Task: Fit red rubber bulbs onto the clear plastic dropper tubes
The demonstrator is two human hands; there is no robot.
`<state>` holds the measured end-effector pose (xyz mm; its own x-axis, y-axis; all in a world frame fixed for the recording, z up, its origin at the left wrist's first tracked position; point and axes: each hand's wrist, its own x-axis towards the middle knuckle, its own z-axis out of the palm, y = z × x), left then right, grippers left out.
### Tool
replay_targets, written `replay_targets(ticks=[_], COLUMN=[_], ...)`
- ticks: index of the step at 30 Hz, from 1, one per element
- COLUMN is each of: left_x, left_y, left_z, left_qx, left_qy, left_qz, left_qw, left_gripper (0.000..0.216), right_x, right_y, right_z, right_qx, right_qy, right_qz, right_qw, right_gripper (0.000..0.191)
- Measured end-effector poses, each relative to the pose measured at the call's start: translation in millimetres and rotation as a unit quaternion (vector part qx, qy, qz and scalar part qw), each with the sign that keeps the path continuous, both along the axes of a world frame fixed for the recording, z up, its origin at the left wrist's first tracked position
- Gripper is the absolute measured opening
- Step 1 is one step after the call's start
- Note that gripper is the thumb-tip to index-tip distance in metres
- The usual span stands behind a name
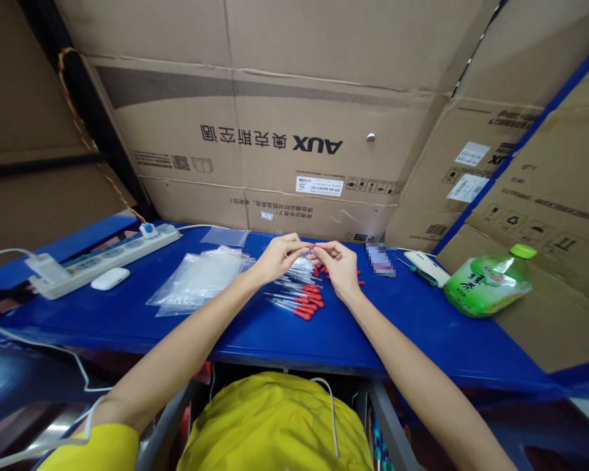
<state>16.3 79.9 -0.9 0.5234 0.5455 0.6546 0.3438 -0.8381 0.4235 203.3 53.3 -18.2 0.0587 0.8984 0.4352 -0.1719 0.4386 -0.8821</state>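
Two pinching hands, left hand point(281, 258) and right hand point(340, 267), met on a small red rubber bulb point(319, 248). I judged a slack pinch could drop it among the clear-stemmed, red-bulbed droppers point(305, 307).

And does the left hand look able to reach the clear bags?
Probably yes: the clear bags lie close to the left hand, nothing visible between, though it is busy beside the right hand.

On the table point(353, 337), droppers point(303, 308) lie under the fingers point(288, 244) and on the near side of them. Plastic bags point(201, 281) are to the fingers' left. Farther left are a small case point(110, 279) and a power strip point(108, 258). A bottle point(488, 284) is far to their right. Cardboard point(269, 104) stands behind the fingers.
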Motion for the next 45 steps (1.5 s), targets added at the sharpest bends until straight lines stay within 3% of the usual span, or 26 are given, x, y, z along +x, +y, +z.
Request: replay_targets(ticks=[21, 32, 41, 45], left_x=[3.3, 1.6, 0.4, 3.4], left_y=[-5.0, -6.4, -5.7, -5.6], left_z=[6.4, 7.4, 4.3, 4.4], left_qx=[0.013, 0.027, 0.048, 0.035], left_qy=[0.001, 0.012, 0.047, 0.016], left_qz=[-0.006, -0.013, -0.003, 0.014], left_qw=[1.000, 0.999, 0.998, 0.999], left_gripper=[0.040, 0.042, 0.041, 0.041], right_x=[-0.2, -5.4, 13.3, 14.8], right_y=[-7.3, -3.1, -4.7, -0.4], right_z=[1.7, -3.6, -2.6, -2.4], right_qx=[0.050, 0.014, 0.099, 0.100], right_qy=[-0.058, -0.033, -0.172, -0.151], right_qz=[-0.061, -0.058, -0.079, -0.062], right_qw=[0.995, 0.998, 0.977, 0.982], right_gripper=[0.031, 0.034, 0.022, 0.021])
